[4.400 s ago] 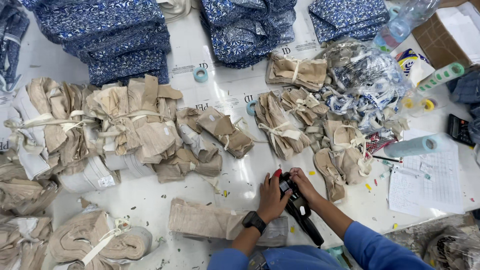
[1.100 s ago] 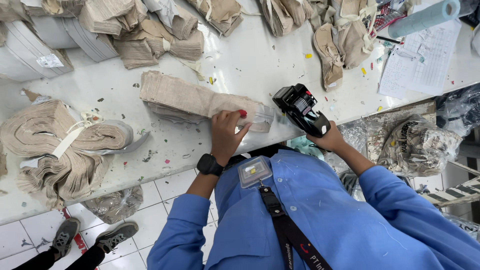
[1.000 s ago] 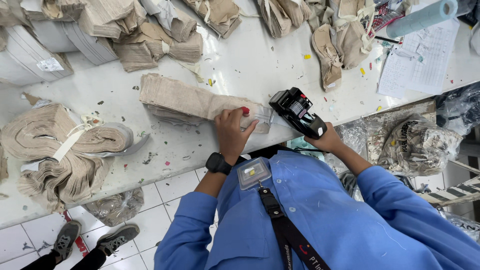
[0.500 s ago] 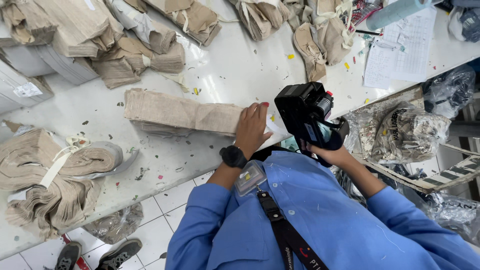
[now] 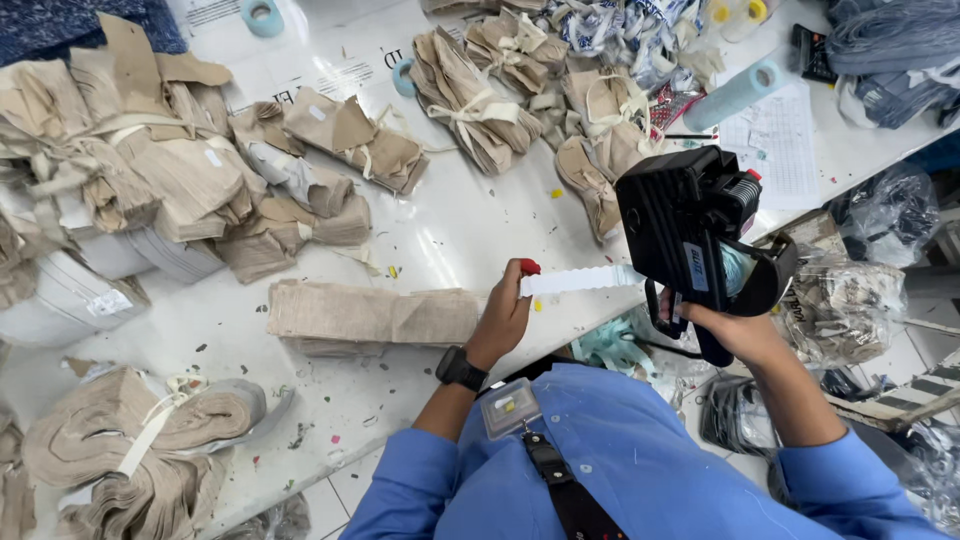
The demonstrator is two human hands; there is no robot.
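Observation:
My right hand (image 5: 728, 330) grips the handle of a black label gun (image 5: 694, 225), lifted above the table's near edge. My left hand (image 5: 505, 310) pinches the end of a white paper label strip (image 5: 578, 280) that runs out of the gun. Just left of that hand, a flat stack of beige fabric pieces (image 5: 370, 315) lies on the white table (image 5: 455, 225). A black watch sits on my left wrist, and both sleeves are blue.
Tied bundles of beige fabric (image 5: 150, 170) crowd the left and far side of the table. More bundles (image 5: 470, 95) lie at centre top. A teal roll (image 5: 735, 95) and a printed paper sheet (image 5: 785, 145) sit at the right. Plastic bags (image 5: 850, 300) lie below the table edge.
The label gun has been raised off the table toward the camera. My left hand left the fabric stack and now pulls the white strip out of the gun.

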